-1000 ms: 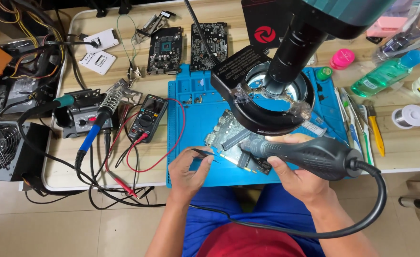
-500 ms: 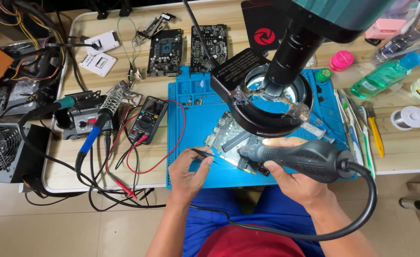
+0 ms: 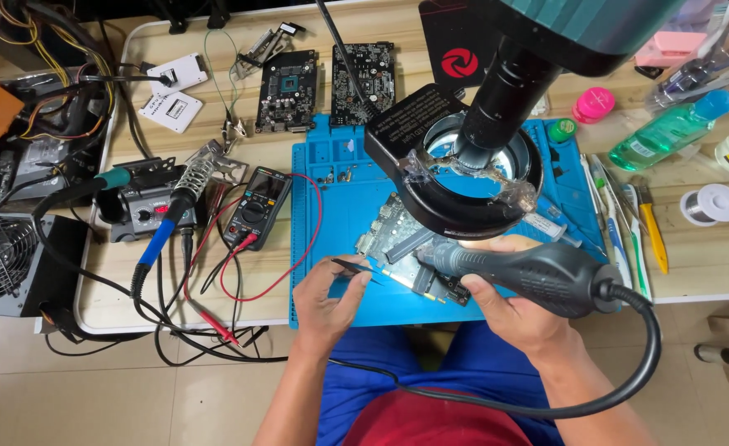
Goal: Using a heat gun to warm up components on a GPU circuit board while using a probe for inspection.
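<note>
Circuit board (image 3: 397, 239) lies on blue mat (image 3: 331, 272) near the tabletop's front edge; left hand (image 3: 325, 299) pinches tweezers (image 3: 355, 266); right hand (image 3: 517, 310) grips hot-air handpiece (image 3: 538, 272) (cabled) over it.

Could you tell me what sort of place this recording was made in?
Most likely an electronics repair bench: a blue work mat carries a circuit board under a microscope with a ring light, a multimeter lies alongside, and the right hand holds a hot-air handpiece.

Left hand (image 3: 325, 299) pinched shut, right hand (image 3: 517, 310) clenched — forearms angled inward
</note>
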